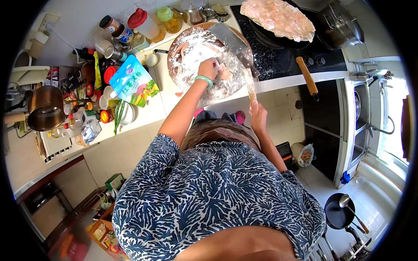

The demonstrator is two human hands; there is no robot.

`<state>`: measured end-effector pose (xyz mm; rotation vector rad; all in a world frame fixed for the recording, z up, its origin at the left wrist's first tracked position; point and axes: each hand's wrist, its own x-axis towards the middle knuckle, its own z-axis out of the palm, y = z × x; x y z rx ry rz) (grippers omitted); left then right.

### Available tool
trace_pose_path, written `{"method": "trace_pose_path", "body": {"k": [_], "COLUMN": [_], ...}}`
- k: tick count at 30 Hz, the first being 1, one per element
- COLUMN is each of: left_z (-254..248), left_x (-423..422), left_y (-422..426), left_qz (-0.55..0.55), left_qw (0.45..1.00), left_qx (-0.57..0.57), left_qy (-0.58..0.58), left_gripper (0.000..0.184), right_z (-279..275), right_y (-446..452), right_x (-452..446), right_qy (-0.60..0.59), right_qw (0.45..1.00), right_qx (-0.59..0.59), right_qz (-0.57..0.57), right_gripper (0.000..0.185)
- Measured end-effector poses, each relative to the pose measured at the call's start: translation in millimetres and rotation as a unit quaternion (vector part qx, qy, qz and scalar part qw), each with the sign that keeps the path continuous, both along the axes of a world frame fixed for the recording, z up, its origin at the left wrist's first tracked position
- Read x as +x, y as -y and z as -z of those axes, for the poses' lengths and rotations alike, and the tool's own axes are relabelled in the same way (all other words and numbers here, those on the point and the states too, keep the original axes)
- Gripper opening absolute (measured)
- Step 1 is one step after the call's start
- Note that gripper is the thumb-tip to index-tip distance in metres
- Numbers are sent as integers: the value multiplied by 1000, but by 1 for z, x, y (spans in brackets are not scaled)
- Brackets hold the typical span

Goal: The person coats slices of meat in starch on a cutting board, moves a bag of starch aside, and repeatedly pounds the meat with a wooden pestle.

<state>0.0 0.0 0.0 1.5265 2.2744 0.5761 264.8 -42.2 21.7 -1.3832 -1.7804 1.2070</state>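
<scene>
A round cutting board point(173, 71), dusted with flour, sits on a kitchen counter point(164, 103); left of it stand a blue bag point(134, 81) and jars, right of it a black stove point(278, 61). The wooden stick point(250, 87) points away from the person, its long axis running from the board's near right side toward the cleaver point(228, 37). The right hand point(258, 114) is wrapped round its near end. A meat piece point(225, 72) lies on the board, right beside the left hand's point(208, 68) curled fingers; whether they pinch it cannot be told.
</scene>
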Motion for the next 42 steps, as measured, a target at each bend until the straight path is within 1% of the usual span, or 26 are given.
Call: {"method": "trace_pose_path", "body": {"k": [2, 3, 5, 7, 9, 10, 11, 14, 15, 16, 17, 19, 21, 22, 24, 25, 26, 27, 29, 33, 35, 37, 39, 40, 41, 42], "left_z": [-5, -18, -33, -64, -86, -102, -107, -119, -120, -119, -116, -102, -83, -57, -38, -13, 11, -2, 1, 5, 1, -8, -6, -5, -6, -6], "left_x": [-13, -8, -18, -28, -39, -42, -47, -53, -54, -54, -54, -49, -35, -27, -3, 5, 14, 26, 41, 69, 79, 88, 78, 81, 82, 76], "left_y": [10, 15, 15, 12, 6, 4, 1, -1, -1, 0, 0, 4, 12, 15, 32, 41, 50, 62, 73, 90, 99, 105, 107, 113, 117, 118], "left_qz": [-58, -56, -36, -9, 21, 23, 10, -20, -27, -34, -34, 25, 120, 140, 210, 211, 204, 222, 202, 170, 179, 179, 274, 273, 293, 312], "left_qw": [982, 984, 983, 974, 981, 982, 980, 977, 976, 973, 973, 964, 943, 946, 949, 952, 931, 942, 964, 978, 971, 974, 946, 947, 944, 940], "left_qx": [55, 47, 77, 121, 153, 154, 186, 204, 216, 226, 225, 227, 217, 183, 81, 61, 172, 118, 52, 61, 128, 109, 162, 160, 149, 137], "left_qy": [172, 165, 160, 193, 116, 102, 70, 62, 10, -43, -42, -139, -221, -230, -222, -214, -248, -223, -165, -108, -94, -89, -62, -55, -20, 8], "left_gripper": [16, 16, 16, 19, 19, 20, 20, 22, 20, 18, 18, 15, 13, 17, 14, 14, 14, 25, 25, 27, 30, 34, 37, 37, 35, 33], "right_z": [6, -2, -11, -8, -8, -10, -11, -17, -16, -14, -13, -16, -14, -8, -7, -11, -14, -15, -15, -2, -3, -5, -3, -3, -5, -6], "right_y": [0, 4, 1, -4, -7, -7, -8, -9, -9, -7, -7, -5, -5, -5, -5, -5, -3, -2, 2, 8, 12, 11, 5, 5, 3, -3], "right_x": [-6, 4, 4, 4, 4, 4, 4, 6, 7, 9, 10, 11, 14, 17, 15, 14, 14, 13, 11, 4, -2, -6, -14, -12, -12, -19], "right_qy": [-15, -22, -28, -33, -36, -33, -29, 5, 5, 8, 10, 8, 8, 15, 22, 23, 25, 29, 51, 63, 98, 111, 112, 139, 164, 160], "right_qw": [1000, 1000, 1000, 999, 999, 999, 999, 998, 998, 998, 998, 998, 999, 998, 998, 998, 998, 997, 997, 995, 990, 989, 989, 987, 982, 983], "right_qx": [20, 11, -11, -10, -9, -7, -4, -8, -8, -15, -21, -15, -10, -13, -16, -30, -44, -47, -45, -60, -70, -68, -61, -27, 9, 11], "right_qz": [-5, -2, 5, 1, -3, -15, -27, -59, -58, -60, -61, -56, -52, -54, -57, -52, -46, -45, -47, -53, -76, -74, -70, -81, -91, -93], "right_gripper": [45, 45, 45, 45, 46, 47, 48, 50, 50, 50, 51, 50, 50, 49, 48, 47, 46, 46, 44, 44, 43, 44, 44, 43, 43, 43]}}
